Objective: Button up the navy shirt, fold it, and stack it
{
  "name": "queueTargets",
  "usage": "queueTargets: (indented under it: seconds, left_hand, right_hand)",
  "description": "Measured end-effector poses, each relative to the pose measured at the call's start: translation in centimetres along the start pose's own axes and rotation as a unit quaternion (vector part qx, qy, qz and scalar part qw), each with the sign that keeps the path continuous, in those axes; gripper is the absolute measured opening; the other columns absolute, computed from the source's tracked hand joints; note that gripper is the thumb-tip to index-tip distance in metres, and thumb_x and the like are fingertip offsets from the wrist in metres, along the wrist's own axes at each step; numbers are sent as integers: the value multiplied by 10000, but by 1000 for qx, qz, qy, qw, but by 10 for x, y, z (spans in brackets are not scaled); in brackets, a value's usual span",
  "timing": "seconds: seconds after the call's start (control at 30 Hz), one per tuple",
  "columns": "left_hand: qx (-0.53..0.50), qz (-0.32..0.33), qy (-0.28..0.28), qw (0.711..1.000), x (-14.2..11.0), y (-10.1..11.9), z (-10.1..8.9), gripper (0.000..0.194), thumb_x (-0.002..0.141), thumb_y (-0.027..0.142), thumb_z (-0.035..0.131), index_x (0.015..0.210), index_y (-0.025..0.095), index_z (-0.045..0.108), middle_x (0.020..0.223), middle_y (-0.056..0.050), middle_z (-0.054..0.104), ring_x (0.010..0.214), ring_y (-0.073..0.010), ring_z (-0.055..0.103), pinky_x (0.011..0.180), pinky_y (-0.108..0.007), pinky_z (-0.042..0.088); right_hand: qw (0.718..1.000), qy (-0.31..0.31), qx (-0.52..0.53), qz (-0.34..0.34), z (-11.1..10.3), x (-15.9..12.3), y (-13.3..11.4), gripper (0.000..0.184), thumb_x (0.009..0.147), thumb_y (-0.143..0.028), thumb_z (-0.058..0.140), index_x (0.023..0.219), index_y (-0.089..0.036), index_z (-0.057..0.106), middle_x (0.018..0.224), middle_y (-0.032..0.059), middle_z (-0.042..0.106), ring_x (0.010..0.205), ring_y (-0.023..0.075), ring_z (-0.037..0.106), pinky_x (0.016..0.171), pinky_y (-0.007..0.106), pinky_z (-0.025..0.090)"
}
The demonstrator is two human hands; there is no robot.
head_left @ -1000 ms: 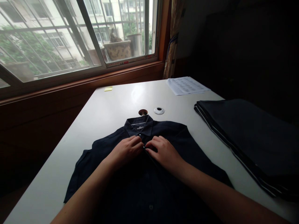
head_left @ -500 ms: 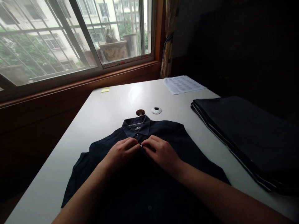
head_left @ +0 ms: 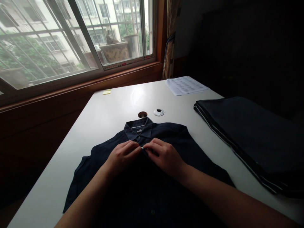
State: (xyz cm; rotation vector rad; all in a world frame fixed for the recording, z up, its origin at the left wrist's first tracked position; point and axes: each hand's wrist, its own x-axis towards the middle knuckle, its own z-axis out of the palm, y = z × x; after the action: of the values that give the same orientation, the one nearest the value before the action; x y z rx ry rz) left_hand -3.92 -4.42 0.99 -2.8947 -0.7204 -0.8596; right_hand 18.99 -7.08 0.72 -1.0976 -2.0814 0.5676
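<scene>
A dark navy collared shirt [head_left: 171,129] lies spread front side up on the white table, its collar [head_left: 144,129] pointing away from me. My left hand [head_left: 124,155] pinches the front placket just below the collar. Close beside it, my right hand [head_left: 163,155] is closed in a pinch on the same placket. Between the fingertips of both hands shows a small pale button [head_left: 142,147]. Another button [head_left: 139,136] sits at the collar, and one more [head_left: 153,212] is faintly visible lower down. Whether the pinched button is through its hole cannot be seen.
On the right of the white table [head_left: 78,126] lies a stack of folded dark garments [head_left: 249,133]. Printed papers [head_left: 186,85] and a yellow sticky note [head_left: 106,91] lie toward the far edge. Past the collar are a cable hole [head_left: 142,114] and its white cover [head_left: 158,112].
My fingertips have shifted very slightly around the pinched button, which is now turned a little between them. The shirt and everything else stay in place.
</scene>
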Motion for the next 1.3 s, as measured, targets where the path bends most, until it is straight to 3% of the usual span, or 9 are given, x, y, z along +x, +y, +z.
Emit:
queueTargets:
  seconds: [0.5,1.3]
  left_hand:
    - [20,14,4,1000,1,1,0,127,960,106,545,1063,145,608,940,-84,652,769,-156,574,665,-277,494]
    - [-9,8,-15,1000,1,-1,-3,129,976,126,528,1087,153,589,974,-90,634,800,-157,574,692,-283,503]
  right_hand:
    - [998,28,2,-56,1,1,4,154,930,-145,601,1029,-199,707,890,28,662,810,155,657,768,266,517]
    - [1000,10,10,-19,4,-2,4,91,919,-174,607,947,-207,688,867,9,640,781,142,635,732,256,484]
